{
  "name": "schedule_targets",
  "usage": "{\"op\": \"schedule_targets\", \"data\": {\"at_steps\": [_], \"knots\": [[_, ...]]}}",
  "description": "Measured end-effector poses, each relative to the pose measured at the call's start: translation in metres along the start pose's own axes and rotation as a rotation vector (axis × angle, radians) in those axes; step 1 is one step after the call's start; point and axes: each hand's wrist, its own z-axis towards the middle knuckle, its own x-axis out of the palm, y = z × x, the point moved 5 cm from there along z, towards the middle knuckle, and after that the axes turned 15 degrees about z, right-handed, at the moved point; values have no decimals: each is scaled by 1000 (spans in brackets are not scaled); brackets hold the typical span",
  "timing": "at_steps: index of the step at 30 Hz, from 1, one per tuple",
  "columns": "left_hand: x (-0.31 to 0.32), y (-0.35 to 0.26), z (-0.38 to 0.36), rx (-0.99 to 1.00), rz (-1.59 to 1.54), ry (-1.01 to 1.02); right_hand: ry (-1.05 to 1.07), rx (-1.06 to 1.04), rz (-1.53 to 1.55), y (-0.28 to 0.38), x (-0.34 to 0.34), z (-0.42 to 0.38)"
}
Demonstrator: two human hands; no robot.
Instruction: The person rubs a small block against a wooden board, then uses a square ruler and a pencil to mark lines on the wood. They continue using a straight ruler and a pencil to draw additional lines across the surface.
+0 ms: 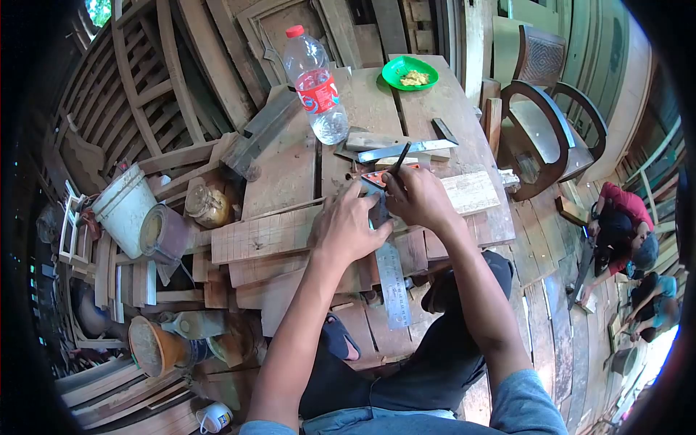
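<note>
My right hand (419, 194) pinches a dark pencil (399, 159) just above an orange-red square piece (375, 179). A metal ruler (392, 283) runs from beneath my left hand (349, 221) down past the near edge of the boards. My left hand lies with its fingers apart, pressing on the ruler and the wooden board (257, 237). Pencil lines cross that board on the left. Beyond my hands lies a metal square (406, 148) with a dark handle. Pale wood (471, 193) sits to the right of my right hand.
A plastic bottle (317, 90) with a red cap and a green plate (410, 73) stand on the far part of the table (453, 101). Buckets (125, 210) and jars are at the left. A wooden chair (544, 127) stands at right; two people (625, 225) work farther off.
</note>
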Motion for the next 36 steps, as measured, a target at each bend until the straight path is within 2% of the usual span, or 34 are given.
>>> {"op": "schedule_targets", "data": {"at_steps": [20,26,29,36], "knots": [[9,5,-5,35,-36,-60,-11,39,-29,-2,2,0],[4,3,-5,11,-48,-10,-3,-13,-23,-4,3,1],[7,4,-4,45,1,-83,15,-9,-68,-4,3,-1],[10,5,-6,33,-22,-104,52,0,-51,2,1,-2]]}}
